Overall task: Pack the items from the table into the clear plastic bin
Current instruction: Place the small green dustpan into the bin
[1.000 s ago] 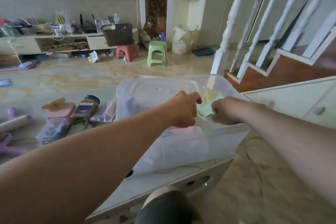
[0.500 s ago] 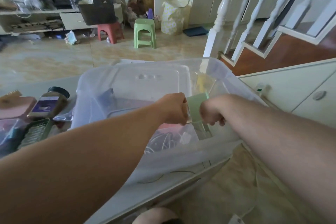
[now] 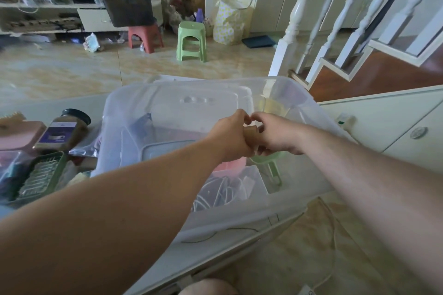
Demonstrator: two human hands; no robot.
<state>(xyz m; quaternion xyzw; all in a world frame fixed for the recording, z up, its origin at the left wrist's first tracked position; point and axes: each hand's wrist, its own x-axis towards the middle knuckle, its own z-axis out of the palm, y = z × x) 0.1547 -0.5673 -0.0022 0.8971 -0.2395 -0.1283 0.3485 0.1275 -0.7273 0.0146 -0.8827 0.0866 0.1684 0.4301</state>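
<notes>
We see glossy beige tiled floor. Green plastic stool beside red stool. Cluttered low white shelf unit along far wall. White stair balusters right, cream cabinet below.

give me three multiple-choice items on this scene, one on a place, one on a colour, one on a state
1. Where does the jar lie?
A. in the bin
B. on the table left of the bin
C. on the floor

2. What colours are the two stools on the floor?
A. red and green
B. blue and white
C. both yellow

3. What are the hands doing?
A. resting flat on the table
B. both closed on a small tan thing above the bin
C. lifting the bin

Key: 1 B, the jar lies on its side beside the bin. 2 A, red stool, green stool. 3 B, left hand and right hand meet around the tan thing.
</notes>
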